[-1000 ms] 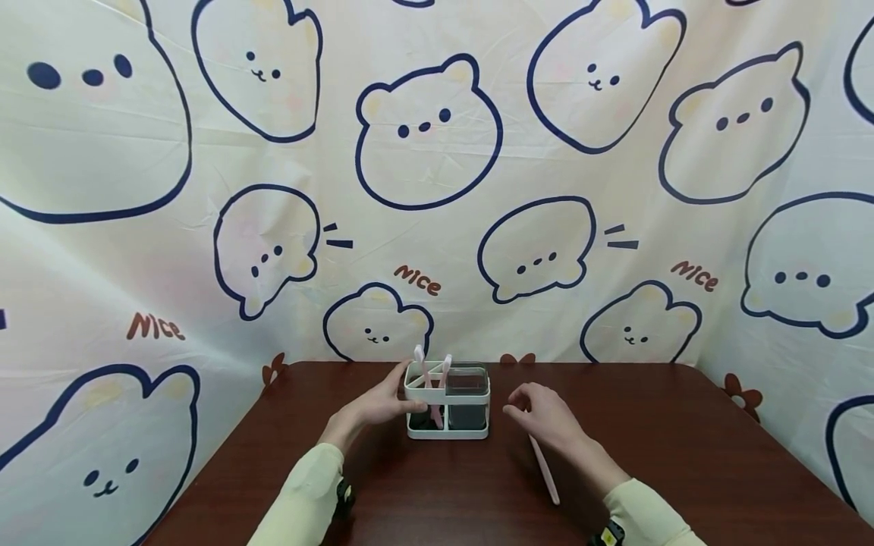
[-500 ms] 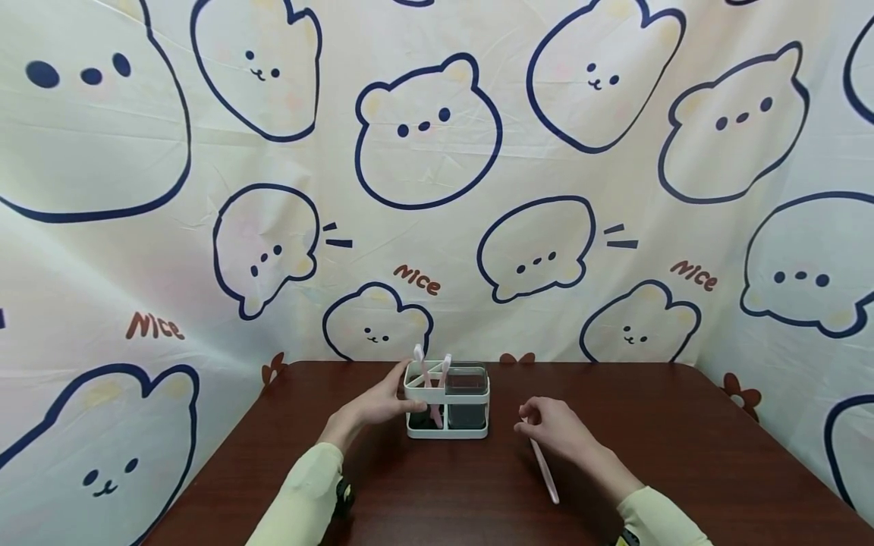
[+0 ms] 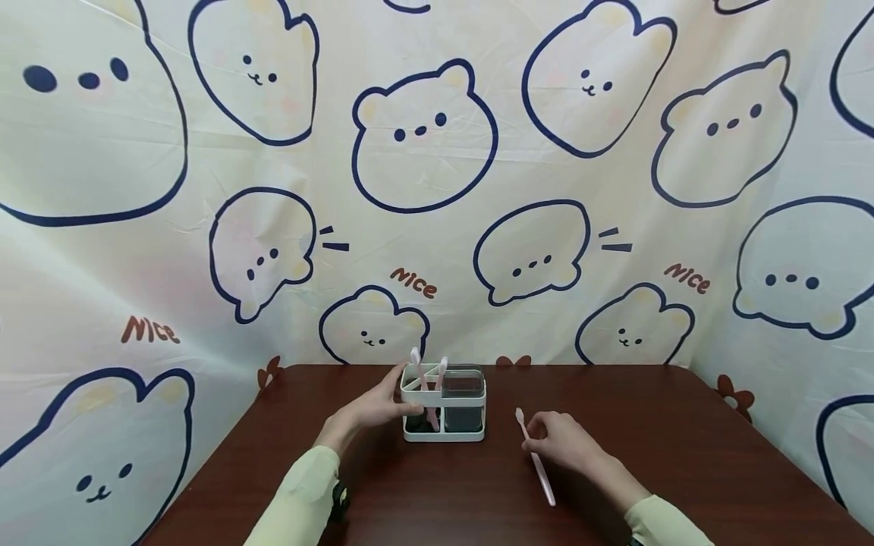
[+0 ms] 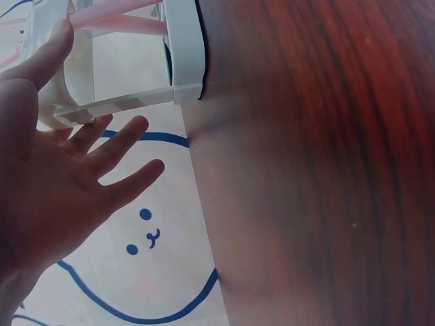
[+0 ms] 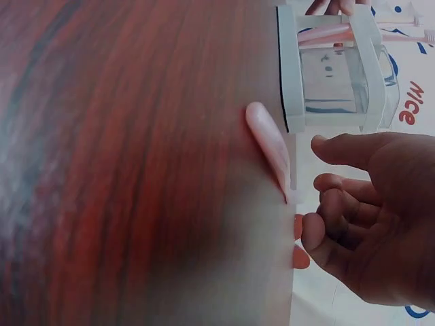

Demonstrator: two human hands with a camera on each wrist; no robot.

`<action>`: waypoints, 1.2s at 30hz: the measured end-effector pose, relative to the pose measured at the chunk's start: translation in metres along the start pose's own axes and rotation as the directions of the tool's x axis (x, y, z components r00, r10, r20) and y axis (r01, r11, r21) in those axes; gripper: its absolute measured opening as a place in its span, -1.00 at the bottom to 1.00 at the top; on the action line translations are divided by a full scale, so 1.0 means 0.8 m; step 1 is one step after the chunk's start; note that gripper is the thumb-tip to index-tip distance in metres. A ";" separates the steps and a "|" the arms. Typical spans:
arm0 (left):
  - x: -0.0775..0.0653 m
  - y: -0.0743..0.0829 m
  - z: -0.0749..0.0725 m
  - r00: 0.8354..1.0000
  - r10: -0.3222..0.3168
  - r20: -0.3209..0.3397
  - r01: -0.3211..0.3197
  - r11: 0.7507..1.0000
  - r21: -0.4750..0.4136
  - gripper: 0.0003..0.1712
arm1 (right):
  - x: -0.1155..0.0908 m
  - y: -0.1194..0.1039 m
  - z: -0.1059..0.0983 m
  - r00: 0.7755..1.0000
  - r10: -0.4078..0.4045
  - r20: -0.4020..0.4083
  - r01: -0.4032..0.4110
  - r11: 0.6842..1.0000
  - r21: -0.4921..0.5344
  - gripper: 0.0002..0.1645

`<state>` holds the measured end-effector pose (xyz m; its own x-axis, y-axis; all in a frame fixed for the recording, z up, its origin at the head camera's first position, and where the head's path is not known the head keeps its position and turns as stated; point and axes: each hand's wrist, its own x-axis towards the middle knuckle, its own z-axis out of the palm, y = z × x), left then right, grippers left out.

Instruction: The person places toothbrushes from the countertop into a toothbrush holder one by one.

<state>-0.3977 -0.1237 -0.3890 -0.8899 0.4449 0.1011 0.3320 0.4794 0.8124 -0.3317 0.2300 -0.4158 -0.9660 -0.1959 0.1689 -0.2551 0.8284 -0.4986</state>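
Note:
A white toothbrush holder (image 3: 463, 437) stands upright at the table's back middle, with two pink toothbrushes (image 3: 442, 371) in its left compartments and a clear cup (image 3: 464, 418) on its right. My left hand (image 3: 369, 406) holds the holder's left side, thumb across the front, as the left wrist view shows too; its other fingers (image 4: 136, 182) spread past the frame. Another pink toothbrush (image 3: 542, 479) lies on the table right of the holder. Just above and beside its handle is my right hand (image 3: 567, 441), fingers loosely bent; the right wrist view shows a gap between them.
The dark red-brown wooden table (image 3: 410, 500) reaches back to a pale cloth (image 3: 426, 167) printed with cartoon animals, which also hangs along both sides. A dark wrist strap (image 3: 339, 500) sits on the left sleeve.
My right hand has moved rightward and nearer to me along the toothbrush, uncovering its head. The left hand stays on the holder. The head view has shifted slightly.

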 end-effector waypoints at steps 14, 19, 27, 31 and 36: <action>0.002 0.001 0.001 1.000 -0.013 -0.006 0.013 0.999 0.035 0.04 | -0.017 0.012 -0.004 0.985 0.097 0.144 -0.109 0.991 0.076 -0.69; 0.001 0.002 0.001 1.000 -0.016 -0.004 0.016 0.999 0.039 0.05 | -0.020 0.010 -0.004 0.981 0.107 0.160 -0.119 0.991 0.067 -0.76; 0.001 0.003 0.001 1.000 -0.016 -0.004 0.016 1.000 0.023 0.03 | -0.018 0.008 -0.002 0.986 0.094 0.135 -0.103 0.992 0.067 -0.80; 0.002 0.002 0.000 1.000 -0.008 -0.001 0.008 1.000 0.020 0.02 | -0.017 0.005 -0.004 0.988 0.083 0.132 -0.098 0.989 0.108 -0.80; 0.001 0.002 0.000 1.000 -0.006 0.000 0.006 0.999 0.035 0.05 | -0.014 -0.001 -0.008 0.987 0.084 0.135 -0.101 0.987 0.124 -0.82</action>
<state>-0.3982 -0.1224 -0.3878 -0.8919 0.4419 0.0960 0.3372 0.5085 0.7923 -0.3207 0.2351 -0.4116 -0.9808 -0.1946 0.0102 -0.1597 0.7726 -0.6145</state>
